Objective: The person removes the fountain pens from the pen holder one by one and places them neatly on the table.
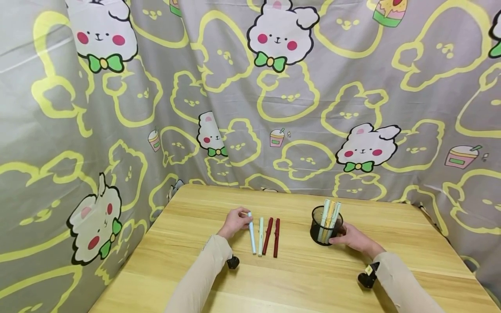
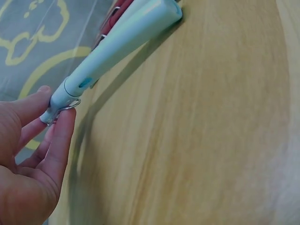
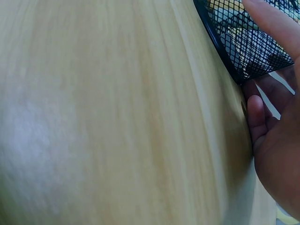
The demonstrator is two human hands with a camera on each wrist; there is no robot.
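My left hand [image 1: 234, 222] pinches the clip end of the blue pen [image 1: 252, 232], fingertips [image 2: 60, 123] closed narrowly on its metal clip at the left of the wrist view while the barrel runs up toward the top of that frame, its far end on the table [image 1: 297, 278]. I judge this to be the pick-up: the pen is gripped but lies low, just left of centre in the head view, at the left of the row. The next move, I think, calls for lifting it clear of its neighbours and swinging it right, tip down, over the holder [image 1: 326, 226]. My right hand [image 1: 354, 238] curls round that holder at centre right, thumb and fingers against its wall, steadying it. The pen is smooth, matte plastic, a slim round barrel. Beside it lie a pale green pen [image 1: 260, 235] and two dark red pens [image 1: 272, 235], parallel and near one another. The holder is a black wire-mesh cylinder, already carrying several pastel pens [image 1: 330, 212] upright. The table is light wood with a straight grain; behind it hangs a grey cartoon-rabbit cloth [image 1: 289, 100].
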